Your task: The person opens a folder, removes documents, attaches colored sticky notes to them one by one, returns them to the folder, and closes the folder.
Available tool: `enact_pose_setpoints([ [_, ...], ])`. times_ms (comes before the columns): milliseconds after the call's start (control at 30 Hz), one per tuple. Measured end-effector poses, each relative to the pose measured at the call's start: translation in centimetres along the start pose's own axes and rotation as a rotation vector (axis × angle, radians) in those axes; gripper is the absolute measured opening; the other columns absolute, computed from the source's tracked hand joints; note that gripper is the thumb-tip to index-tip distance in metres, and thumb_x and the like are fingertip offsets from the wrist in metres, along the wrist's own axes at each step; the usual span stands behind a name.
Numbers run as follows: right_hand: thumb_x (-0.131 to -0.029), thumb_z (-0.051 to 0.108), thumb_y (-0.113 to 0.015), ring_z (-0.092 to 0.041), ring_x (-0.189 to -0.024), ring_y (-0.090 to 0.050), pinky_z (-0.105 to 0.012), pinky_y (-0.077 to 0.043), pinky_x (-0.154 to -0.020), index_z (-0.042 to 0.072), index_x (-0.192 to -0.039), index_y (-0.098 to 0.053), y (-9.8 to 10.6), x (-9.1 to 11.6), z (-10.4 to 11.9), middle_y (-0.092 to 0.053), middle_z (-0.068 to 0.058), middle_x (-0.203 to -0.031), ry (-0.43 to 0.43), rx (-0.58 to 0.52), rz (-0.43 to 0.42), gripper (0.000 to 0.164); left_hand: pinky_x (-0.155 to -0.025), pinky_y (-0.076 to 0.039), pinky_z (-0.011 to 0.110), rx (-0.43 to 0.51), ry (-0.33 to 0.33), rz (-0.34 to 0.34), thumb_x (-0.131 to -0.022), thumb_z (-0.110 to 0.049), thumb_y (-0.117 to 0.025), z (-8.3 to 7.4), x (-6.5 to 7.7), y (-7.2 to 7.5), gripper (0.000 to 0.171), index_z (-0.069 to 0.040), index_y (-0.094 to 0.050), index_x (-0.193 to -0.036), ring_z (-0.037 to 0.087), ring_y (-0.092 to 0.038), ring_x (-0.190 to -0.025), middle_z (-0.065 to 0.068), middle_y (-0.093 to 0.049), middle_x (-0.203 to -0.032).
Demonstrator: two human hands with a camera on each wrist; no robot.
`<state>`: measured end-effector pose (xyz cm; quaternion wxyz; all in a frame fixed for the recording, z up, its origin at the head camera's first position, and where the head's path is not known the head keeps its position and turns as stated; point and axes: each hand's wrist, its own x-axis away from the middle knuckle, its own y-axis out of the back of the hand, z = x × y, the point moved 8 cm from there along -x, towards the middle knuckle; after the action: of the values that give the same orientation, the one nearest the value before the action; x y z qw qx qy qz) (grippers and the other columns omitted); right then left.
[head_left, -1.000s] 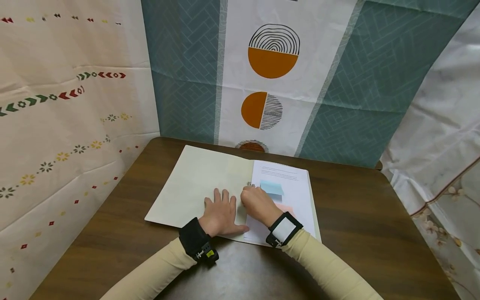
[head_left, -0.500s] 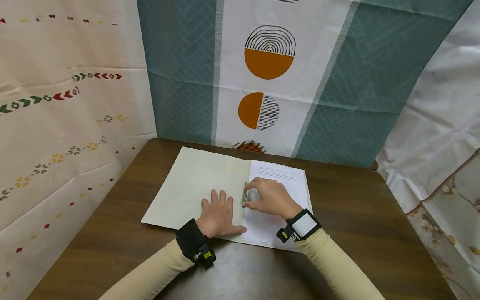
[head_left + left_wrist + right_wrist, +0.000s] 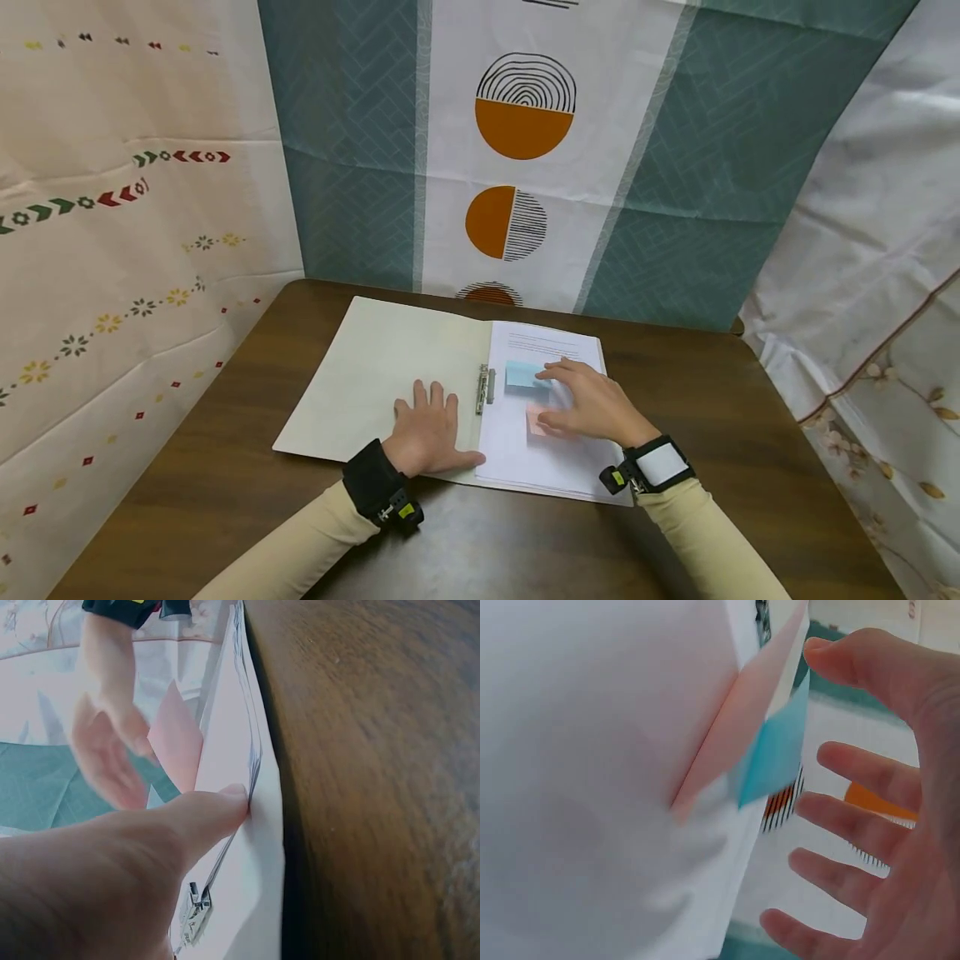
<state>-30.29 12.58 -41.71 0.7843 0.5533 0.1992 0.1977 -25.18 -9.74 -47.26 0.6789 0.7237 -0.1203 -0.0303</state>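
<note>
An open cream folder lies on the table, with white sheets on its right side. A metal clip fastener sits at the fold and is bare of hands. My left hand rests with spread fingers on the left cover, its thumb on the paper edge. The right hand hovers over the sheets, fingers apart and holding nothing. Close by its fingers, a light blue sticky note and a pink sticky note stand partly up from the page.
The folder lies on a brown wooden table. A patterned curtain hangs behind the far edge, with pale cloths along the sides. Both forearms reach in from the near edge.
My right hand was curled near the clip, then had finger and thumb at its ends. It has now let go and moved right, over the sticky notes. The left hand stays on the cover.
</note>
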Motion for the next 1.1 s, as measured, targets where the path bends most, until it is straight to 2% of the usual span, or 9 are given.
enact_pose_setpoints([
  [100, -0.090, 0.041, -0.090, -0.040, -0.139, -0.070, -0.067, -0.061, -0.102, 0.015, -0.144, -0.075, 0.1, 1.0, -1.8, -0.072, -0.017, -0.152, -0.046, -0.003, 0.006, 0.062, -0.109, -0.055, 0.074, 0.013, -0.004, -0.002, -0.086, -0.080, -0.079, 0.0, 0.1, -0.1, 0.111, 0.004, -0.058, -0.153, 0.056, -0.047, -0.154, 0.033, -0.051, -0.161],
  [200, -0.090, 0.041, -0.091, -0.040, -0.138, -0.070, -0.067, -0.062, -0.100, 0.014, -0.146, -0.074, 0.5, 2.1, -3.4, -0.071, -0.017, -0.152, -0.093, -0.008, 0.011, 0.065, -0.110, -0.054, 0.074, 0.017, -0.004, 0.007, -0.087, -0.080, -0.079, 0.0, 0.1, -0.1, 0.111, 0.005, -0.057, -0.155, 0.057, -0.046, -0.155, 0.034, -0.050, -0.163],
  [367, -0.089, 0.038, -0.094, -0.043, -0.133, -0.072, -0.066, -0.063, -0.094, 0.011, -0.141, -0.076, 1.0, 3.4, -5.4, -0.071, -0.023, -0.150, -0.141, -0.005, 0.026, 0.062, -0.114, -0.051, 0.075, 0.024, 0.000, 0.028, -0.088, -0.080, -0.078, 0.0, 0.1, -0.1, 0.112, 0.005, -0.055, -0.158, 0.058, -0.042, -0.159, 0.034, -0.047, -0.167],
  [567, -0.086, 0.036, -0.097, -0.039, -0.122, -0.074, -0.059, -0.064, -0.090, 0.008, -0.129, -0.082, -0.3, 4.2, -6.6, -0.072, -0.024, -0.146, -0.175, 0.026, 0.129, 0.054, -0.114, -0.050, 0.076, 0.033, -0.007, 0.034, -0.088, -0.080, -0.078, 0.0, -0.1, -0.2, 0.113, 0.005, -0.054, -0.158, 0.058, -0.042, -0.159, 0.034, -0.047, -0.167],
  [800, -0.084, 0.031, -0.099, -0.031, -0.110, -0.072, -0.052, -0.063, -0.087, 0.007, -0.126, -0.083, -0.9, 4.1, -6.8, -0.074, -0.023, -0.140, -0.192, 0.016, 0.133, 0.051, -0.112, -0.051, 0.074, 0.104, -0.014, 0.037, -0.086, -0.078, -0.081, 0.5, -0.4, -0.2, 0.111, 0.004, -0.055, -0.156, 0.055, -0.044, -0.155, 0.033, -0.049, -0.163],
  [933, -0.083, 0.030, -0.100, -0.028, -0.105, -0.070, -0.049, -0.060, -0.084, 0.006, -0.125, -0.084, -1.1, 4.0, -6.7, -0.075, -0.021, -0.137, -0.204, 0.005, 0.145, 0.051, -0.111, -0.051, 0.075, 0.154, -0.031, 0.016, -0.091, -0.074, -0.080, 1.5, -0.4, 0.7, 0.096, 0.001, -0.062, -0.149, 0.051, -0.051, -0.147, 0.031, -0.055, -0.158],
  [1100, -0.084, 0.030, -0.100, -0.030, -0.108, -0.071, -0.052, -0.061, -0.088, 0.006, -0.126, -0.083, -1.0, 4.0, -6.7, -0.074, -0.022, -0.141, -0.233, -0.004, 0.156, 0.052, -0.105, -0.055, 0.071, 0.206, -0.041, -0.054, -0.102, -0.058, -0.076, 3.8, -0.8, 2.6, 0.070, -0.003, -0.068, -0.144, 0.045, -0.056, -0.133, 0.027, -0.061, -0.147],
])
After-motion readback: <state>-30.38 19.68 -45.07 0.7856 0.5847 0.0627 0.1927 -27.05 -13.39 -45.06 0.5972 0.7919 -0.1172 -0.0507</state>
